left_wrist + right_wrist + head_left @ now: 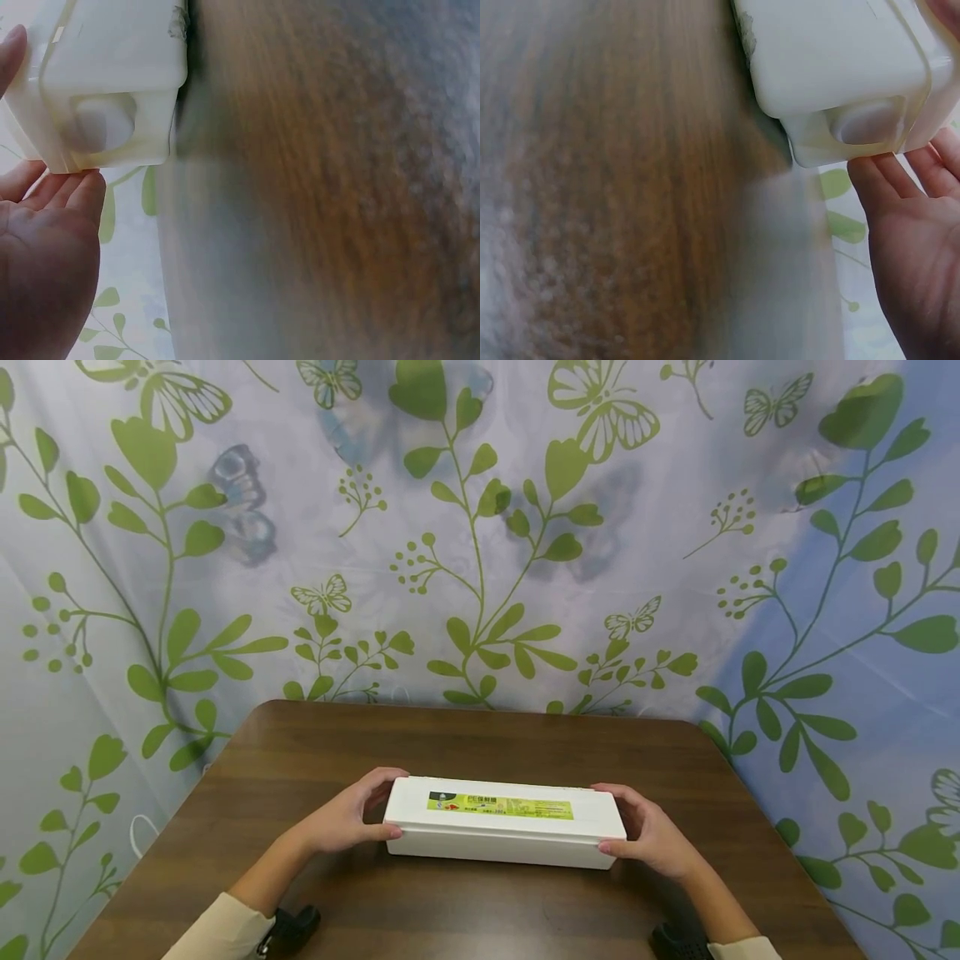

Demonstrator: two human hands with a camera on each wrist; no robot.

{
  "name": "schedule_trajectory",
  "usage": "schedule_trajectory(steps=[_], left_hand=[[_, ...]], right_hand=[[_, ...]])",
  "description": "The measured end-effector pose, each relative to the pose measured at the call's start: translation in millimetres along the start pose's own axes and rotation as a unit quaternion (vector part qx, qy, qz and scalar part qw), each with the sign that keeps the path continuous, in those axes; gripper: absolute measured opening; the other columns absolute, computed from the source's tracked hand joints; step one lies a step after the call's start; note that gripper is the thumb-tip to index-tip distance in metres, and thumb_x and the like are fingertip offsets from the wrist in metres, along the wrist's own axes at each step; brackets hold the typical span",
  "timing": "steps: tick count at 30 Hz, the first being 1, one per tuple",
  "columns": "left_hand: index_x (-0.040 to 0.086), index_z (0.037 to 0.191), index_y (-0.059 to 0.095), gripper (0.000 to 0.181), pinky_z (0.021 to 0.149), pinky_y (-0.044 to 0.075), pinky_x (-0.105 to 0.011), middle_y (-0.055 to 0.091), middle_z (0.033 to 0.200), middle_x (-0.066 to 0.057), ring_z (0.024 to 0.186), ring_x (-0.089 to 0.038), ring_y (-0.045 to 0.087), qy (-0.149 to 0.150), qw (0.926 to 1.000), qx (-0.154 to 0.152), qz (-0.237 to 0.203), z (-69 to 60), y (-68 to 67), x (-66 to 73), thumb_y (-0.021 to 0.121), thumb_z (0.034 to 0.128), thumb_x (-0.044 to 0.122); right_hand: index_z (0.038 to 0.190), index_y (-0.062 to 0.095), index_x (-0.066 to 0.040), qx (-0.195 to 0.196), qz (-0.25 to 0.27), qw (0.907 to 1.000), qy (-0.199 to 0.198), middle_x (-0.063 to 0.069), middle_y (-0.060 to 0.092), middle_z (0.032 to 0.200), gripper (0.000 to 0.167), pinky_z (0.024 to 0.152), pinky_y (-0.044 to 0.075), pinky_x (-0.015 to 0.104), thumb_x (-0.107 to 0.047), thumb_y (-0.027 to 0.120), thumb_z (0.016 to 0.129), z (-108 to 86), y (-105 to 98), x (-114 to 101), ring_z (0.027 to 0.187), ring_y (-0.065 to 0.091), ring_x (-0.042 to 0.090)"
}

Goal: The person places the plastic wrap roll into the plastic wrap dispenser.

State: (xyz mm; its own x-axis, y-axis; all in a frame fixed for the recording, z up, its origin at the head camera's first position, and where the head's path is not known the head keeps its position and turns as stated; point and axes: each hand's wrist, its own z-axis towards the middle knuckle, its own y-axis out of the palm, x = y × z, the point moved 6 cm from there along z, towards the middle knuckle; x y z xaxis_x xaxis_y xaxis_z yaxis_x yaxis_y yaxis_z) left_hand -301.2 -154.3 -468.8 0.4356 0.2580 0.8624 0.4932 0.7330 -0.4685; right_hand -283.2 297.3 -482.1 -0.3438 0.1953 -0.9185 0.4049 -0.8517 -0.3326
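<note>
A long white cling film box (495, 847) with a green and yellow label (498, 805) on its lid lies crosswise at the table's middle. Whether it rests fully on the wood or is slightly raised, I cannot tell. My left hand (352, 814) grips its left end, thumb on the front face and fingers behind. At the right end my right hand (652, 835) holds it in the same way. Both wrist views show a round recess in each end of the box (112, 56), (825, 52), with fingertips against the far side.
The brown wooden table (525, 918) has rounded far corners. Behind it hangs a pale curtain (495, 568) printed with green leaves and butterflies. A thin white cable (135, 835) loops beside the table's left edge. Dark straps (288, 931) circle both wrists.
</note>
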Motion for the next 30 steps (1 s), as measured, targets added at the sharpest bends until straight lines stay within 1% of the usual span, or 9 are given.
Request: schedule_trajectory(steps=[3,5,7,10,12,14,20,25,30], left_hand=[[0.007,0.149,0.037,0.079,0.121,0.031,-0.045,0.043,0.150,-0.011,0.144,-0.034,0.041,0.005,1.0000,-0.004,-0.005,0.9,0.8,0.2,0.084,0.0863,0.020],[0.007,0.149,0.037,0.080,0.122,0.031,-0.034,0.043,0.150,-0.011,0.144,-0.034,0.040,0.008,0.9999,-0.005,-0.008,1.6,1.0,0.8,0.084,0.0859,0.019],[0.006,0.149,0.037,0.080,0.122,0.031,-0.031,0.043,0.150,-0.011,0.144,-0.034,0.040,0.009,0.9999,-0.006,-0.009,1.7,1.0,0.8,0.085,0.0857,0.019],[0.006,0.149,0.037,0.080,0.122,0.031,-0.037,0.043,0.150,-0.010,0.144,-0.033,0.040,0.007,0.9999,-0.006,-0.009,1.4,0.9,0.6,0.085,0.0856,0.019],[0.006,0.148,0.037,0.080,0.121,0.031,-0.046,0.043,0.150,-0.010,0.144,-0.033,0.040,0.008,0.9999,-0.005,-0.007,0.8,0.8,0.5,0.084,0.0857,0.019],[0.006,0.148,0.037,0.079,0.120,0.031,-0.048,0.043,0.149,-0.011,0.143,-0.033,0.041,0.010,0.9999,-0.006,-0.009,0.7,0.9,0.6,0.084,0.0857,0.018],[0.006,0.147,0.038,0.079,0.121,0.033,-0.041,0.043,0.150,-0.013,0.144,-0.036,0.041,0.015,0.9998,-0.005,-0.015,1.0,0.2,1.3,0.085,0.0845,0.017],[0.005,0.147,0.037,0.081,0.119,0.031,-0.050,0.043,0.150,-0.013,0.145,-0.035,0.041,0.011,0.9999,-0.004,-0.012,1.3,-0.4,1.1,0.086,0.0841,0.019],[0.005,0.147,0.037,0.080,0.118,0.030,-0.054,0.043,0.149,-0.014,0.144,-0.037,0.042,0.011,0.9999,-0.005,-0.012,1.3,-0.1,1.4,0.086,0.0843,0.019]], right_hand=[[0.150,0.036,0.007,-0.003,0.003,1.0000,-0.002,0.028,0.049,0.140,0.077,0.084,0.060,0.033,0.007,0.076,0.085,0.5,-0.6,-0.7,0.113,0.063,0.012],[0.150,0.036,0.007,-0.004,0.004,1.0000,-0.003,0.027,0.050,0.139,0.076,0.084,0.061,0.034,0.007,0.076,0.085,1.1,-1.0,-1.4,0.113,0.063,0.013],[0.149,0.036,0.007,-0.008,0.008,0.9999,-0.003,0.023,0.051,0.139,0.076,0.084,0.061,0.034,0.007,0.076,0.085,1.4,-0.6,-2.1,0.112,0.063,0.013],[0.149,0.037,0.006,-0.009,0.010,0.9999,0.000,0.018,0.053,0.138,0.076,0.084,0.060,0.034,0.007,0.076,0.085,1.4,-0.5,-1.5,0.112,0.063,0.012],[0.149,0.037,0.005,-0.008,0.011,0.9999,0.005,0.014,0.054,0.138,0.075,0.084,0.060,0.033,0.006,0.076,0.085,1.2,-0.7,0.0,0.112,0.063,0.011],[0.149,0.038,0.004,-0.006,0.009,0.9999,0.010,0.011,0.055,0.138,0.075,0.084,0.060,0.033,0.005,0.077,0.084,0.9,-1.1,1.7,0.112,0.063,0.011],[0.149,0.039,0.002,-0.002,0.008,0.9997,0.021,0.008,0.056,0.137,0.076,0.085,0.060,0.032,0.003,0.078,0.084,0.6,-1.8,2.1,0.112,0.063,0.010],[0.149,0.039,0.003,-0.002,0.005,0.9999,0.015,0.010,0.056,0.137,0.075,0.086,0.060,0.032,0.004,0.077,0.084,0.9,-2.3,2.4,0.112,0.063,0.011],[0.148,0.039,0.003,-0.006,0.007,0.9999,0.013,0.007,0.057,0.136,0.074,0.085,0.060,0.032,0.005,0.077,0.084,1.7,-2.5,3.2,0.112,0.063,0.011]])
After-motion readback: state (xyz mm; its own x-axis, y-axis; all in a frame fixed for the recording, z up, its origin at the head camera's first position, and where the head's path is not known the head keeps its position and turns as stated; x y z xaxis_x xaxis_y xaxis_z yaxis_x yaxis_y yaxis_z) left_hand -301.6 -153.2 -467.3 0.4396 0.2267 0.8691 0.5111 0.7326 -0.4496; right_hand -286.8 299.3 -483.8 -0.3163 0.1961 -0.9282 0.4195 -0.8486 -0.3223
